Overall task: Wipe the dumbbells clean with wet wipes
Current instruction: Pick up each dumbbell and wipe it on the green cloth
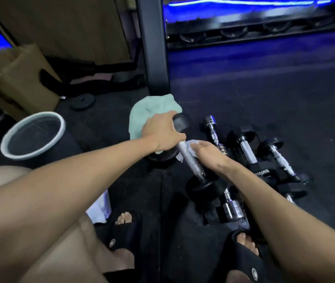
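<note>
Holding: your left hand (162, 135) has its fingers curled round the far end of the black-headed dumbbell with a grey knurled steel handle (189, 158), at the joint of handle and far head, and props it at a slant above the floor.
Wiping hand: your right hand (209, 154) lies against the handle's right side with fingers fairly straight, the thin white wet wipe (191, 144) trapped between palm and steel; how tightly it is pinched is hidden.
Dumbbell's place: centre of the scene, its near head (201, 187) low by the dark rubber floor (244, 94), its far head up beside the left hand.
Doing it well: wrap the wipe round the handle, not just along one side, so the knurling gets cleaned all the way round.
Turning: roll the bar with your left hand while the right runs along it; that should reach the underside.
Heads: both black heads look likely to need a pass, and the one under your left hand means shifting that grip.
Risk: a wet bar held by one end may slip, so keep the near head low.
Pile at right: several chrome-handled dumbbells with black ends (264, 158) lie close together just beside your right forearm; whether they are cleaned I cannot tell.
Beyond the hands: a crumpled pale green cloth (152, 111) sits on the floor just past the left hand.
Left side: a round grey-rimmed bin (33, 135) stands near your left forearm, handy for the used wipe.
</note>
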